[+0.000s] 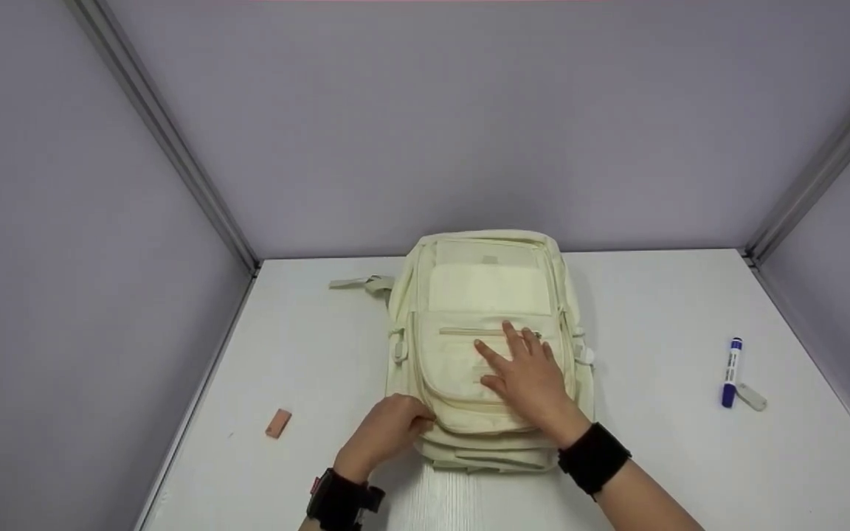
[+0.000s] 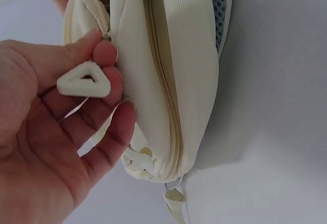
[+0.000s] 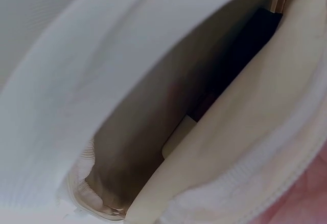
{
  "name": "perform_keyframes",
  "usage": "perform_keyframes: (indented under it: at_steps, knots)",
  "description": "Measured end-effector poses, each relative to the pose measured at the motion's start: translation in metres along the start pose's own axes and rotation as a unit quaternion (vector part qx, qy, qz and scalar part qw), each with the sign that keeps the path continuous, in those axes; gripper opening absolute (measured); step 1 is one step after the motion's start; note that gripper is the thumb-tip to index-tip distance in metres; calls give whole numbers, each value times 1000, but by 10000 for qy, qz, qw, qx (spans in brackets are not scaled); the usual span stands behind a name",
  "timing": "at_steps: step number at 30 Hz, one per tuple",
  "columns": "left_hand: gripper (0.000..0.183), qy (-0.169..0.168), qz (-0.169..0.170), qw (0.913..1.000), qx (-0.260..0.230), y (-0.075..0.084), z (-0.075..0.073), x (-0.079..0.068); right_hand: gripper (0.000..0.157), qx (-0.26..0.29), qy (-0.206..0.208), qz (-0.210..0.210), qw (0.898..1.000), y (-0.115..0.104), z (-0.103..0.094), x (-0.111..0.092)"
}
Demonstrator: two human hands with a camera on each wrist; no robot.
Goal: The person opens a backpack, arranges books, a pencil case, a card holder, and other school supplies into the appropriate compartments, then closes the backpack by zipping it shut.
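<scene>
A cream backpack (image 1: pixel 491 287) lies on the white table with its front pocket (image 1: pixel 462 376) facing up. My left hand (image 1: pixel 392 426) is at the pocket's lower left edge. In the left wrist view its thumb and forefinger pinch a zipper pull, whose white triangular tab (image 2: pixel 84 88) lies against the fingers. My right hand (image 1: pixel 530 380) rests on the front pocket with fingers spread. The right wrist view looks into a gaping pocket, where a dark object (image 3: pixel 248 47) and a pale one (image 3: pixel 179 136) are partly hidden; their kinds cannot be told.
An orange-pink block, like an eraser (image 1: pixel 278 423), lies on the table at left. On the right are a blue-and-white marker (image 1: pixel 732 372) and a small grey object (image 1: pixel 751 397) touching it. A strap (image 1: pixel 358 283) sticks out left of the backpack. Grey panels (image 1: pixel 425 125) enclose the table.
</scene>
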State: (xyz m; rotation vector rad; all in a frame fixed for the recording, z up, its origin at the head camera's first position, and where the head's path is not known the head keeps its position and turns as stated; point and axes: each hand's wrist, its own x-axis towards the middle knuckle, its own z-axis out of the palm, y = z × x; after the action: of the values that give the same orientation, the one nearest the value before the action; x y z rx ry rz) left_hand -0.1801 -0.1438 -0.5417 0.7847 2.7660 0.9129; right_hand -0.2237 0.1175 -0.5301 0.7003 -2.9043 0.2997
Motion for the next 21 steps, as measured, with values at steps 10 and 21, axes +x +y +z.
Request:
perform_keyframes:
  at_steps: [10,21]
  knots:
    - [11,-577,381,9972,-271,11,7,5,56,-118,-25,-17,9999,0,0,0]
    - [10,-782,740,9942,-2,31,14,13,55,-71,18,-95,9999,1,0,-3]
